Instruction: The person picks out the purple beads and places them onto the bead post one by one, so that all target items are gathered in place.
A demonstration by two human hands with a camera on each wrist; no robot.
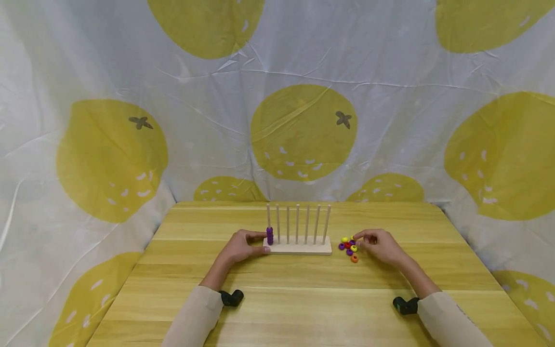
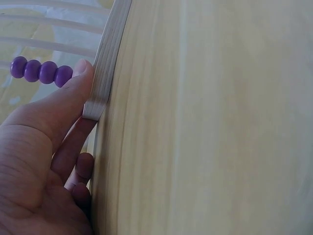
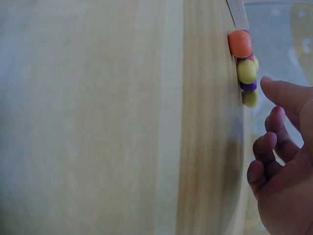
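A pale wooden peg rack (image 1: 299, 248) with several upright rods stands mid-table. Its leftmost rod carries a stack of purple beads (image 1: 270, 236), also seen in the left wrist view as purple beads (image 2: 47, 72) in a row. My left hand (image 1: 240, 246) grips the rack's left end, thumb on the front edge of the base. To the right of the rack lies a loose group of beads: yellow, purple, a red bead (image 1: 347, 245) and an orange bead (image 1: 354, 259). Beside them hovers my right hand (image 1: 381, 245), fingers loosely bent, with no bead seen in its grasp.
The light wooden table (image 1: 277, 308) reaches back to a hanging white cloth (image 1: 208, 115) with large yellow fruit prints. Dark wrist devices (image 1: 405, 305) sit at both sleeve cuffs.
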